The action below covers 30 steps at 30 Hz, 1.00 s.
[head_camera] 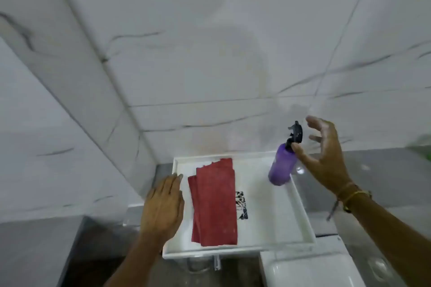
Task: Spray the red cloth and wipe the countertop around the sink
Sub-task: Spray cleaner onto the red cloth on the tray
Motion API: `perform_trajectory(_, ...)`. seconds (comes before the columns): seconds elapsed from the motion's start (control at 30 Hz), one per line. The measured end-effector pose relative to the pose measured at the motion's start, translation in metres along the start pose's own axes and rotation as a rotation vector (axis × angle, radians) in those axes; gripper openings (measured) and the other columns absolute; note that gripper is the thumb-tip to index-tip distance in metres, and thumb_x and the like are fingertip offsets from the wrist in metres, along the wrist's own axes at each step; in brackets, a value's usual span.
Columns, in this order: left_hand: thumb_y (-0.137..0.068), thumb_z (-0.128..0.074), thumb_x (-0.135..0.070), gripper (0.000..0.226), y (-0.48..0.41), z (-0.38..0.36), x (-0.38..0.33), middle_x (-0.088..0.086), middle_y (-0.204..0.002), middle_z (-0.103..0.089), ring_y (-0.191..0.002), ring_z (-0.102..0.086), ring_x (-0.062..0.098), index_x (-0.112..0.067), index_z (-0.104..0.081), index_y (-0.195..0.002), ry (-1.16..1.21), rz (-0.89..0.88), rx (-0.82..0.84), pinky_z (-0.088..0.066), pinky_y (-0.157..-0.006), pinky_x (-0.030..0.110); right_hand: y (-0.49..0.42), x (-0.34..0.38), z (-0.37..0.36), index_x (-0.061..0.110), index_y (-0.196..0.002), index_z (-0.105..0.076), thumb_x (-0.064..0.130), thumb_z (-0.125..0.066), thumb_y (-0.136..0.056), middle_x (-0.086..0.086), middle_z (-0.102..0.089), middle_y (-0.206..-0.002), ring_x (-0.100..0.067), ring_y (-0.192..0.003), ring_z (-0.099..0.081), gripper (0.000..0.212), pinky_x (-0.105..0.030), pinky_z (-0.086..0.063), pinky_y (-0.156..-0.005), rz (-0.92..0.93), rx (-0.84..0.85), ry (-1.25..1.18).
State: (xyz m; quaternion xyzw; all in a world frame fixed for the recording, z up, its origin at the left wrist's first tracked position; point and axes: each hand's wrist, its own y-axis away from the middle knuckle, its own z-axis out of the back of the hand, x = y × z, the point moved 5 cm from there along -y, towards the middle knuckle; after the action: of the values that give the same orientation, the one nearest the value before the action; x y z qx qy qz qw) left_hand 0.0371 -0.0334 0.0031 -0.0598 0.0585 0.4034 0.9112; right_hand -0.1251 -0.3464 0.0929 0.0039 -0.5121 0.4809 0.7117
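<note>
Head view: right hand (323, 156) spread wide beside the spray bottle (283, 163), left hand (163, 207) flat, empty beside the red cloth (213, 202); next, probably grip the bottle.

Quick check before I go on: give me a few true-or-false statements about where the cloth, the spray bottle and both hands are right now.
1. The red cloth lies folded in the white tray. True.
2. The right hand is clenched tight around the purple spray bottle. False: its fingers are spread open beside the bottle's black spray head; only the thumb is near the neck.
3. The left hand holds the cloth up. False: it rests palm down at the tray's left edge, beside the cloth.
4. The bottle is at the tray's far right corner. True.
5. The right wrist has a bracelet. True.
</note>
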Motion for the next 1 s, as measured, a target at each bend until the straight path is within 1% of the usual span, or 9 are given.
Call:
perform_trajectory(0.1, -0.093, -0.019, -0.032, 0.057, -0.002, -0.035, 0.016, 0.011, -0.148, -0.043, -0.136, -0.042, 0.030, -0.009, -0.038, -0.142, 0.011, 0.042, 0.011, -0.025, -0.112, 0.040, 0.004, -0.024, -0.024, 0.005, -0.136, -0.037, 0.034, -0.073, -0.076, -0.015, -0.045, -0.133, -0.023, -0.120, -0.050, 0.076, -0.023, -0.046, -0.098, -0.042, -0.014, -0.066)
perform_trajectory(0.17, -0.093, -0.011, -0.038, 0.062, -0.003, -0.048, 0.025, 0.008, -0.156, -0.027, -0.145, -0.024, 0.026, -0.011, -0.024, -0.147, 0.015, 0.061, 0.026, -0.007, -0.113, 0.034, 0.002, -0.033, -0.036, 0.002, -0.133, -0.039, 0.024, -0.075, -0.078, -0.021, -0.049, -0.129, -0.030, -0.114, -0.055, 0.070, -0.031, -0.049, -0.098, -0.074, -0.062, -0.071)
perform_trajectory(0.3, -0.092, -0.010, -0.040, 0.065, -0.001, -0.062, 0.032, 0.008, -0.158, -0.020, -0.146, -0.013, 0.022, -0.008, -0.018, -0.148, 0.017, 0.057, 0.030, -0.006, -0.116, 0.033, -0.003, -0.041, -0.050, 0.001, -0.127, -0.044, 0.009, -0.066, -0.081, -0.021, -0.054, -0.124, -0.036, -0.100, -0.061, 0.051, -0.043, -0.049, -0.097, -0.083, -0.192, -0.135)
perform_trajectory(0.43, -0.090, -0.007, -0.043, 0.067, -0.001, -0.070, 0.033, 0.003, -0.158, -0.008, -0.145, -0.003, 0.017, -0.010, -0.010, -0.148, 0.045, 0.076, 0.032, -0.003, -0.118, 0.032, -0.009, -0.045, -0.062, -0.004, -0.128, -0.044, 0.001, -0.056, -0.081, -0.013, -0.053, -0.128, -0.022, -0.112, -0.055, 0.049, -0.047, -0.046, -0.101, -0.058, -0.257, -0.138)
perform_trajectory(0.53, -0.090, -0.009, -0.043, 0.068, -0.002, -0.070, 0.033, 0.005, -0.158, -0.013, -0.145, -0.007, 0.017, -0.008, -0.017, -0.148, 0.064, 0.082, 0.022, -0.007, -0.118, 0.034, -0.013, -0.040, -0.066, 0.004, -0.126, -0.046, -0.004, -0.052, -0.083, -0.007, -0.052, -0.125, -0.033, -0.113, -0.056, 0.044, -0.059, -0.051, -0.090, -0.064, -0.278, -0.211)
perform_trajectory(0.67, -0.091, -0.009, -0.043, 0.066, -0.002, -0.073, 0.035, 0.005, -0.159, -0.012, -0.146, -0.006, 0.016, -0.010, -0.014, -0.149, 0.088, 0.089, 0.034, -0.005, -0.119, 0.033, -0.007, -0.011, -0.065, -0.003, -0.122, -0.047, -0.007, -0.050, -0.090, -0.006, -0.054, -0.117, -0.036, -0.087, -0.063, 0.032, -0.042, -0.057, -0.071, -0.070, -0.239, -0.277)
perform_trajectory(0.8, -0.089, -0.001, -0.050, 0.072, -0.001, -0.073, 0.036, 0.002, -0.159, -0.010, -0.147, -0.007, 0.017, -0.011, -0.014, -0.149, 0.102, 0.101, 0.029, -0.008, -0.121, 0.035, 0.026, 0.041, -0.055, 0.018, -0.110, -0.054, 0.028, -0.058, -0.091, -0.008, -0.065, -0.107, -0.010, -0.061, -0.066, 0.022, -0.025, -0.055, -0.062, -0.100, -0.129, -0.310)
perform_trajectory(0.9, -0.092, -0.005, -0.043, 0.065, -0.002, -0.076, 0.037, 0.002, -0.160, -0.006, -0.148, -0.002, 0.016, -0.013, -0.009, -0.149, 0.119, 0.119, 0.049, -0.007, -0.123, 0.038, 0.076, 0.073, -0.073, 0.030, -0.099, -0.061, 0.038, -0.066, -0.083, 0.002, -0.071, -0.076, -0.008, -0.050, -0.065, 0.018, -0.010, -0.049, -0.053, -0.231, 0.063, -0.306)
perform_trajectory(1.0, -0.093, -0.016, -0.037, 0.062, -0.002, -0.075, 0.036, 0.004, -0.161, -0.009, -0.147, 0.000, 0.014, -0.012, -0.009, -0.149, 0.128, 0.112, 0.045, -0.003, -0.122, 0.035, 0.117, 0.077, -0.109, 0.032, -0.082, -0.062, 0.039, -0.067, -0.079, 0.009, -0.070, -0.074, -0.004, -0.051, -0.064, 0.009, -0.005, -0.044, -0.051, -0.442, 0.209, -0.291)
